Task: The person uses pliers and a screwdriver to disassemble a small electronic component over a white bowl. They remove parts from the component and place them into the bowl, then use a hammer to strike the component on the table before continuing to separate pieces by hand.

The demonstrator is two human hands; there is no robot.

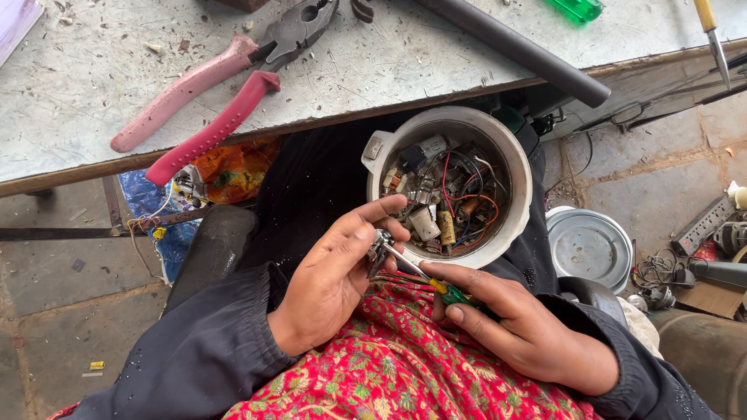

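My left hand (331, 284) pinches small metal part (380, 247) over lap, below white pot of wiring (450, 187). Right hand (529, 330), grip closed on green-handled screwdriver (436, 284), tip at part. Step, I judge: working screw; next needs steady, aligned turning.

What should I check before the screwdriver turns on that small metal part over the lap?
1. Left hand pinches the small metal part between thumb and fingers: ok.
2. Right hand holds the green-handled screwdriver, index finger laid along it: ok.
3. Screwdriver tip seated in a screw head: cannot tell, too small.
4. Open white appliance base, wiring exposed, sits steady against the lap: cannot tell.
5. Wires run from the base to the held part: cannot tell.
6. Pink-handled pliers lie on the table, apart from both hands: ok.
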